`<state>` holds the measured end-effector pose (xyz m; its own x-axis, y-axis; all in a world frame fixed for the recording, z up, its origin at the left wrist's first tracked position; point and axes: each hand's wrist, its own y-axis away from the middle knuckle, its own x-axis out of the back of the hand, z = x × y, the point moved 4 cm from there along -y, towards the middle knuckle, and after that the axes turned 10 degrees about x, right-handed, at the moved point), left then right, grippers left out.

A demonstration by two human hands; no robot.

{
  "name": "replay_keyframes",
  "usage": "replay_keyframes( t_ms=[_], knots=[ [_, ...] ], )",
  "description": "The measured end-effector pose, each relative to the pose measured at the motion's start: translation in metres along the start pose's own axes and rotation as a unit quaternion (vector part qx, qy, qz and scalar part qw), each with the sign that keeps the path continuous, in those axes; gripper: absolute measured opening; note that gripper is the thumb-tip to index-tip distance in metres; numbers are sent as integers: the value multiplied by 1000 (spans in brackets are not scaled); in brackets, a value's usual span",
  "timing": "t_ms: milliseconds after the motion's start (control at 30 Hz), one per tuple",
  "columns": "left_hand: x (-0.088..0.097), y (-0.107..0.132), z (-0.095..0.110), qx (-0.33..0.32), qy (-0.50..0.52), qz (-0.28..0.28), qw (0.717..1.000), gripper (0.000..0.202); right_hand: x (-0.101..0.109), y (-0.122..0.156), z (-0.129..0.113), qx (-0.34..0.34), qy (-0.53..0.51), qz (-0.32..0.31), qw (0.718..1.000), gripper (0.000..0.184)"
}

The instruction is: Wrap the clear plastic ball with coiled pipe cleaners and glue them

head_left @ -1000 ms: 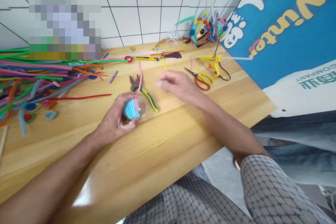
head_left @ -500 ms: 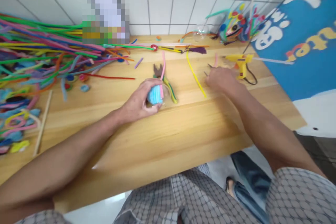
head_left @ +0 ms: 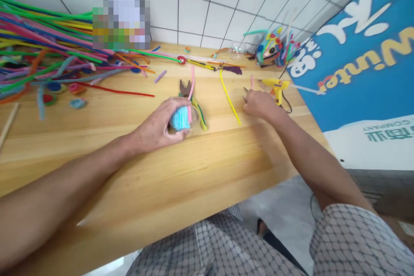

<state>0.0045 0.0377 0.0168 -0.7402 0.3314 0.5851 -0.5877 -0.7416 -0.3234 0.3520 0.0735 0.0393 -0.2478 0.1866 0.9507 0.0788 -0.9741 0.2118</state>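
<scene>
My left hand is wrapped round a clear plastic ball, its near side covered with rows of light blue pipe cleaner. A pink pipe cleaner runs along the edge of the blue and sticks up beyond the ball. Behind the ball lie pliers with yellow-green handles, jaws pointing away. Over on the right, my right hand is closed on a dark two-tipped tool; its body is hidden in the fingers. A short pink piece lies just past that hand.
A yellow pipe cleaner lies between the hands. A yellow glue gun stands right of my right hand. Decorated balls and a clear ball are at the back. Heaped pipe cleaners cover the left; a blue signboard leans right.
The camera view has turned toward the right, so the table's things appear shifted left. Both hands keep their places and their holds.
</scene>
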Motion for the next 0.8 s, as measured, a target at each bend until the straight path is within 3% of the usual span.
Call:
replay_keyframes(
  t_ms=[133,267,400,667,800],
  knots=[
    [1,-1,1,7,22,14,1000,63,3,15,1,-41,7,-2,999,29],
    [1,-1,0,23,29,14,999,62,3,28,-2,1,-15,66,998,27],
    [0,0,-1,5,14,7,1000,64,3,36,3,49,-48,95,993,33],
    [0,2,3,-16,-28,16,999,59,-9,68,-7,176,64,36,982,34],
    [0,2,2,-14,-38,15,999,62,-13,70,-12,191,95,33,976,37]
  ],
)
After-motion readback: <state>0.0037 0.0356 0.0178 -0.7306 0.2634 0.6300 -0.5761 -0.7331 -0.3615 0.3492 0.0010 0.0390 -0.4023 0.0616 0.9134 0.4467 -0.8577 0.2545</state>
